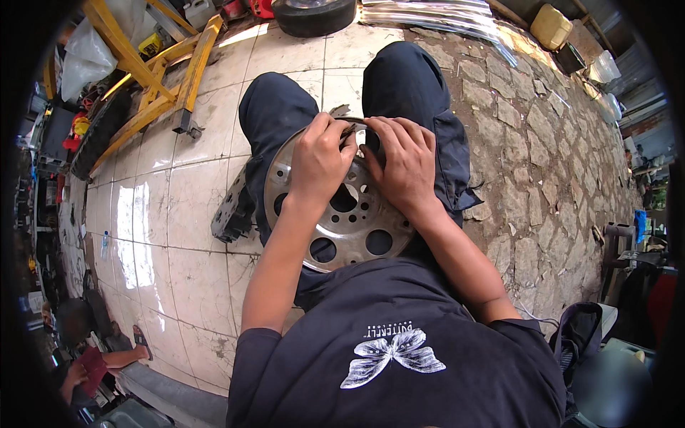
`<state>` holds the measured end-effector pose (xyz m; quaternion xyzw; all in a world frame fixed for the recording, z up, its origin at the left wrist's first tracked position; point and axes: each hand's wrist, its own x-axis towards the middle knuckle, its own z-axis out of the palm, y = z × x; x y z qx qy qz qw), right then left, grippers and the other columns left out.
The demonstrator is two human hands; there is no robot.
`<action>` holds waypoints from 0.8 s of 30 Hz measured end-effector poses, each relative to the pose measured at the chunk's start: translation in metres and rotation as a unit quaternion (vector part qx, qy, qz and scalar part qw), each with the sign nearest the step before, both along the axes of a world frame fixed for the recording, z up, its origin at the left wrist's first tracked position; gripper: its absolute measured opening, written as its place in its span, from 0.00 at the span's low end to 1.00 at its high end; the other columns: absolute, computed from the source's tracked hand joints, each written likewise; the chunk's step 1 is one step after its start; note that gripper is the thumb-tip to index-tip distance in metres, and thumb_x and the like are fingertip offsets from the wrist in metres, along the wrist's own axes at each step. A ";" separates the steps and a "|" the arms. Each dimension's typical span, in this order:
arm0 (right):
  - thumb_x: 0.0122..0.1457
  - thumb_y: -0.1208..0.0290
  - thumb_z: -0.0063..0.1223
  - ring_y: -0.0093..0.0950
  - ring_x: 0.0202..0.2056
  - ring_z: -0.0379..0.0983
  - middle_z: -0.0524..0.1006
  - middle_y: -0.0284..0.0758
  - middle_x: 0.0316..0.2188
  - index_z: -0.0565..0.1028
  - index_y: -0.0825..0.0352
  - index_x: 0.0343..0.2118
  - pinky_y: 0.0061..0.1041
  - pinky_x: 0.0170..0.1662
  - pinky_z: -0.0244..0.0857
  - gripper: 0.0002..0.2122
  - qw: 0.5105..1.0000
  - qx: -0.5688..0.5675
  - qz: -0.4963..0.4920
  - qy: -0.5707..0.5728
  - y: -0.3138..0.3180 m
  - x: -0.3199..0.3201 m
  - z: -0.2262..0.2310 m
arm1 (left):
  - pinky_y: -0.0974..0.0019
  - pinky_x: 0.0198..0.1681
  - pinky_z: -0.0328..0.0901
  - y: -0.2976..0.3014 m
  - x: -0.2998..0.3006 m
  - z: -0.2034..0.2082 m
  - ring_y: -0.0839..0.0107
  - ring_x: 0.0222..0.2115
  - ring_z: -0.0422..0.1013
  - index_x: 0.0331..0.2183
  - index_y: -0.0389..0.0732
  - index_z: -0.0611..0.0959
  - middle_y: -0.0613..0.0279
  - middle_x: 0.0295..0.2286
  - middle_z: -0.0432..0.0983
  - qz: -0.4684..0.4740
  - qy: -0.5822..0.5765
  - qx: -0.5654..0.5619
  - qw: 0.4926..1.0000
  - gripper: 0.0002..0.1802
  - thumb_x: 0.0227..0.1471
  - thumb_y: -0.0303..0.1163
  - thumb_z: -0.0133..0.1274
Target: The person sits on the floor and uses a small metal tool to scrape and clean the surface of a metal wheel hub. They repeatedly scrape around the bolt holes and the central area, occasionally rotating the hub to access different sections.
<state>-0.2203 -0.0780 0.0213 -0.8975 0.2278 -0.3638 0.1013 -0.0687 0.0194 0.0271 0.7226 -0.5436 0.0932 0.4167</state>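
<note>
A silver-grey metal wheel rim point(340, 260) rests across my lap, with large round holes near its edge and small bolt holes around the centre opening. My left hand point(318, 160) is at the rim's far edge, thumb and fingers closed in a pinch. A small dark piece shows at the fingertips, too hidden to name. My right hand point(405, 160) curls its fingers over the far right edge, the thumb bent in close to the left fingertips. Behind the rim, between my knees, a bit of a dark jagged piece point(342, 110) shows.
A black treaded piece point(234, 210) lies on the tiles by my left leg. A yellow metal frame point(153, 100) stands far left, with a black tire point(107, 135) beside it. Another tire point(314, 16) is ahead. Rough stone paving point(528, 164) stretches right; a person's leg point(125, 357) shows lower left.
</note>
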 end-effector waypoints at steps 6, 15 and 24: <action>0.63 0.59 0.66 0.32 0.59 0.75 0.83 0.30 0.57 0.79 0.58 0.62 0.37 0.65 0.58 0.25 0.998 -0.036 -0.023 0.053 0.003 0.001 -0.006 | 0.53 0.38 0.76 -0.013 0.011 -0.011 0.51 0.32 0.81 0.38 0.34 0.89 0.52 0.32 0.80 0.017 -0.052 -0.033 0.998 0.11 0.51 0.23 0.69; 0.64 0.57 0.66 0.32 0.60 0.74 0.82 0.32 0.58 0.78 0.60 0.62 0.39 0.66 0.56 0.25 0.997 -0.045 -0.022 0.056 0.004 -0.003 -0.008 | 0.53 0.41 0.76 -0.012 0.011 -0.010 0.51 0.36 0.80 0.38 0.35 0.88 0.52 0.34 0.80 0.006 -0.064 -0.009 0.998 0.10 0.51 0.22 0.66; 0.65 0.57 0.63 0.32 0.60 0.73 0.82 0.32 0.56 0.79 0.63 0.61 0.40 0.66 0.54 0.24 0.996 -0.050 -0.003 0.068 0.003 -0.008 -0.007 | 0.53 0.40 0.76 0.010 0.009 -0.005 0.52 0.34 0.81 0.39 0.35 0.90 0.52 0.33 0.82 -0.040 -0.051 0.024 0.998 0.11 0.50 0.23 0.68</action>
